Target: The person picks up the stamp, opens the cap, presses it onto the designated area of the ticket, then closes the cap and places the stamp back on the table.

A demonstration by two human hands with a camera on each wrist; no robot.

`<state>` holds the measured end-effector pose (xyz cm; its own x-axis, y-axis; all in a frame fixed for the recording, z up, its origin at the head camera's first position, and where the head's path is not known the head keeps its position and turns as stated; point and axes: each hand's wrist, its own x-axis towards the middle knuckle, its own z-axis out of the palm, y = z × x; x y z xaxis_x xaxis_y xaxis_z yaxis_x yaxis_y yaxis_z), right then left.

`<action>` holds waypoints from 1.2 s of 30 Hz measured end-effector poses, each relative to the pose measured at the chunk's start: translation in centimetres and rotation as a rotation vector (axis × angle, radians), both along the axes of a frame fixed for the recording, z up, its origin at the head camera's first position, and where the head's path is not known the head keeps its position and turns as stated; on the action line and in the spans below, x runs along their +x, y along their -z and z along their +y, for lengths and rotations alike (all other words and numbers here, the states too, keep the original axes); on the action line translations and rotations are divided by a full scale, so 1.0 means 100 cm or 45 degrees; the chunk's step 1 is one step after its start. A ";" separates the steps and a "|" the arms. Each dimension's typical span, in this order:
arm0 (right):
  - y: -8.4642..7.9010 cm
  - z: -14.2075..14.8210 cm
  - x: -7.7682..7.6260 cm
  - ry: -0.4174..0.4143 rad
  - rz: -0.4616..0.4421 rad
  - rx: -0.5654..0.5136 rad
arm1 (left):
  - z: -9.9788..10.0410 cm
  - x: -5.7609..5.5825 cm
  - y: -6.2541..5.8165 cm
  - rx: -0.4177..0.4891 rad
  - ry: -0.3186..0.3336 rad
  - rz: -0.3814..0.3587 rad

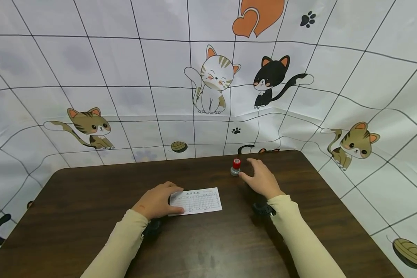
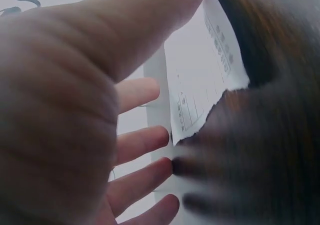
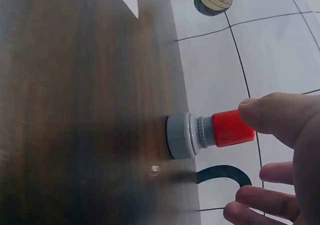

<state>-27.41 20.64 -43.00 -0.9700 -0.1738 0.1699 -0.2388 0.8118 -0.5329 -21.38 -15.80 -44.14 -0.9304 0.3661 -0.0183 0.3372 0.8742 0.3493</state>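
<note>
Beyond both hands hangs a white cat-print sheet (image 1: 166, 61), and below them spreads the dark brown table (image 1: 246, 239). The left hand (image 1: 156, 202) and right hand (image 1: 264, 181) are both wide, thumbs apart from fingers. Between the left thumb and forefinger lies one end of a printed slip (image 1: 199, 200); just beside the right thumb stands a red-topped gray stamp (image 1: 236, 167), contact unclear.

Smooth plastic stamp (image 3: 210, 132), paper slip (image 1: 196, 200), wood-grain table (image 1: 222, 239)
</note>
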 end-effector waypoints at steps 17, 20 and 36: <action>0.010 -0.019 -0.038 0.012 -0.093 -0.132 | 0.002 0.001 0.002 0.031 -0.033 0.001; 0.014 -0.023 -0.039 0.044 -0.079 -0.147 | 0.003 0.000 0.001 0.032 -0.031 0.004; 0.016 -0.034 -0.033 0.135 0.002 -0.049 | -0.003 0.000 -0.003 0.004 -0.059 -0.014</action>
<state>-30.74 17.25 -44.60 -0.9824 -0.0632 0.1759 -0.1532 0.8115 -0.5639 -21.41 -16.12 -43.79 -0.9461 0.3227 -0.0272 0.2926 0.8877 0.3556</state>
